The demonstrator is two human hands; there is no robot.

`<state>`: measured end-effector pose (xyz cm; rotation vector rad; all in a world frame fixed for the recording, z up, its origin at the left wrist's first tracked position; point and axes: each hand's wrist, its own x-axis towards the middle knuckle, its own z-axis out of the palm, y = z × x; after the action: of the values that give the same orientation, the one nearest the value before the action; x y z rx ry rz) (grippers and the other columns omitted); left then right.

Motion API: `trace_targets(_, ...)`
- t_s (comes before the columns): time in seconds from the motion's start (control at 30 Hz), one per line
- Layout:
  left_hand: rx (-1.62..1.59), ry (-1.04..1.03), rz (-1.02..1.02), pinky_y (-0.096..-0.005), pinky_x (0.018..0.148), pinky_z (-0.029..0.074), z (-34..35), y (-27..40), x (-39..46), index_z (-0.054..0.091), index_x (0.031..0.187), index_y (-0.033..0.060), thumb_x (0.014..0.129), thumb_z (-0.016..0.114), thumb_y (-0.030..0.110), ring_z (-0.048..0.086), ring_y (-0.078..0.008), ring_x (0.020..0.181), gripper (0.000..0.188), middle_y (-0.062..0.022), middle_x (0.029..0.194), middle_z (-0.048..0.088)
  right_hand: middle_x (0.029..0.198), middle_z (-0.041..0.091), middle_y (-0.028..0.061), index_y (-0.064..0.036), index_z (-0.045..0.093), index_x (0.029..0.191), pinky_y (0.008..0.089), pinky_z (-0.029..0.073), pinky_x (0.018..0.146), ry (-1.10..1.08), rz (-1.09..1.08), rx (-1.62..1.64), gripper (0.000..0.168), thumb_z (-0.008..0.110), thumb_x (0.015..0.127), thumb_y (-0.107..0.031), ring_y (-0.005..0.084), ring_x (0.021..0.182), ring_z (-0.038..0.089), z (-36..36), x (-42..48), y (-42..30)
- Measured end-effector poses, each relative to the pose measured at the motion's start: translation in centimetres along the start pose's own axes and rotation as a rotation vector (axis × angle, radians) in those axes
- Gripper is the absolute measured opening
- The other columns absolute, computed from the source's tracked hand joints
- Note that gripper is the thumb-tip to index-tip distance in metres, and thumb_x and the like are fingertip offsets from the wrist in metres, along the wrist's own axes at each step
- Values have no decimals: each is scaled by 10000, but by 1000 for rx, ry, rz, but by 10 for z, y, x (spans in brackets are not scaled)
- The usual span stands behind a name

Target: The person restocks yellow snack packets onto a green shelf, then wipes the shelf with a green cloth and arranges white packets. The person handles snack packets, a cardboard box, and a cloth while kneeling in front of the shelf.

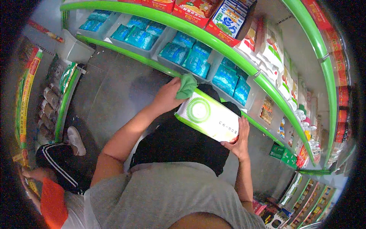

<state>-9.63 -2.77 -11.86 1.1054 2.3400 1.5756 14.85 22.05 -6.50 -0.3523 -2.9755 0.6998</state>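
Observation:
A brick-shaped white pack with green edges [213, 114] lies tilted above my lap, bearing a green ring design and some writing. My right hand [239, 138] grips its right end, thumb on the near side. In my left hand [167, 97] is a bunched green cloth [187, 86], pressed close to the pack's left corner. Whether the cloth touches the pack's surface I cannot tell. Just beyond my hands, clear plastic bins on the bottom shelf hold blue packets [197, 58].
A green-edged shelf [160, 18] curves over the bins, carrying red cartons [194, 8] of packets and white bags [271, 43]. At left, another person's striped trouser leg [58, 163] is beside a lower shelf [64, 106]. A green carton [283, 154] stands on the floor at right.

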Motion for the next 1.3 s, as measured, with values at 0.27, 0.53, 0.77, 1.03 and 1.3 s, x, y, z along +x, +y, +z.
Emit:
trace_targets(0.27,11,-149,92,-436,745,474,-13,-6,-25,621,851,48,704,689,190,566,-361,899,215,-136,1014,553,1452,267,214,-57,313,1391,544,94,1102,-5,6,-5,1091,845,481,-336,389,1365,196,1,-1,1)
trace_targets(0.53,218,-393,220,-446,704,467,-44,11,-56,598,769,38,651,675,136,573,-350,876,171,-134,1019,559,1440,283,222,-49,317,1386,536,132,1095,39,-49,-43,1079,835,488,-351,399,1350,223,1,-5,5)
trace_targets(0.77,368,-561,-19,-391,851,472,-87,31,-74,642,960,78,654,688,85,571,-340,1011,310,-137,1126,573,1440,265,235,-31,298,1385,553,140,1085,26,-22,-69,1084,832,506,-373,416,1348,211,1,-3,0)
trace_targets(1.03,297,96,4,-416,872,435,-16,80,-24,572,1065,-23,708,737,139,528,-333,1043,425,-164,1153,531,1461,216,221,-36,232,1414,542,135,1097,106,-27,60,1068,814,592,-390,406,1370,159,4,-10,7)
trace_targets(1.3,945,-332,276,-387,714,431,113,143,-6,607,959,45,771,569,198,516,-241,885,245,-105,1030,531,1484,219,155,-3,198,1427,333,156,1112,438,293,1021,551,423,935,-107,222,1375,189,35,-40,31)
